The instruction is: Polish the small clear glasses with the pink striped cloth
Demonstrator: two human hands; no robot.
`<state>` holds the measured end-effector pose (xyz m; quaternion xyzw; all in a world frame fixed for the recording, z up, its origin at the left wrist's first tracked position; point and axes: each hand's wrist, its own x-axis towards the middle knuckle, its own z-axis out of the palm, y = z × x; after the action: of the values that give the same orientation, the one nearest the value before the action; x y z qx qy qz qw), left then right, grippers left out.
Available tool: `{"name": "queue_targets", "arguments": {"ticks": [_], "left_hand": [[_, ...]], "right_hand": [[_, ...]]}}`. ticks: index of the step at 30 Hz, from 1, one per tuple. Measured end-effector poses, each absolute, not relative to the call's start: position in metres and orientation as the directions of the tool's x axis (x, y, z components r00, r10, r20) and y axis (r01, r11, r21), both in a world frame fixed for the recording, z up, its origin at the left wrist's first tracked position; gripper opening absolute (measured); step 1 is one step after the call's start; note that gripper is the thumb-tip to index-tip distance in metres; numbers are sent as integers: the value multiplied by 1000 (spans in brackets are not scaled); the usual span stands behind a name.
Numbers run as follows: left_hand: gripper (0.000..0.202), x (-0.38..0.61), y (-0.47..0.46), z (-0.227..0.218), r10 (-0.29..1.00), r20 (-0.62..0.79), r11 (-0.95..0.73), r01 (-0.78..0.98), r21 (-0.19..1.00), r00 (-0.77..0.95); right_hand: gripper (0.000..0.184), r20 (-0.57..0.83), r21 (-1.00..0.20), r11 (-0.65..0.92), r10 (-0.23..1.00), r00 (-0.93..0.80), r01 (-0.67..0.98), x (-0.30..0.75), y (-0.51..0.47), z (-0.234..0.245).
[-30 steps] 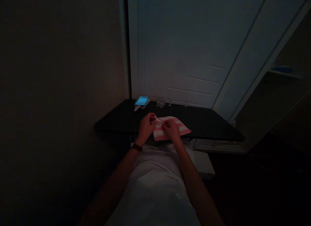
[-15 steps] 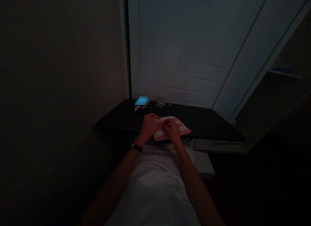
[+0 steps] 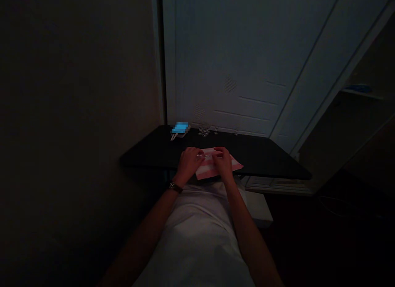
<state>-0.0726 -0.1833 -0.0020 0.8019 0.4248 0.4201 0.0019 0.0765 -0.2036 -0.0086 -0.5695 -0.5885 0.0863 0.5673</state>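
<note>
- Pink-and-white striped cloth lies on the near edge of the black worktop; its long axis runs from 10 to 4 o'clock.
- A small thin object, too dim to name, lies across the cloth between both hands.
- Left hand pinches its 9 o'clock end, right hand its 3 o'clock end; fingers curled together.
- Both hands equally near.

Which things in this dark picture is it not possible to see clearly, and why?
- Small thing between the left hand and right hand, head view: too small and dim; each grip unclear.
- Pink striped cloth: mostly covered by hands.
- Blue object: pixelated.
- Small clear items on the black table: too small and dark.
</note>
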Motion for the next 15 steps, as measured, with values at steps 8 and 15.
{"name": "queue_targets", "arguments": {"ticks": [8,15], "left_hand": [[17,-71,-182,-5,668,704,-618,708,342,243],[18,-71,-184,-3,671,684,-623,717,312,286]], "right_hand": [[29,647,-556,154,697,308,817,98,-216,-9],[16,572,-443,-42,755,319,895,98,-215,-9]]}}
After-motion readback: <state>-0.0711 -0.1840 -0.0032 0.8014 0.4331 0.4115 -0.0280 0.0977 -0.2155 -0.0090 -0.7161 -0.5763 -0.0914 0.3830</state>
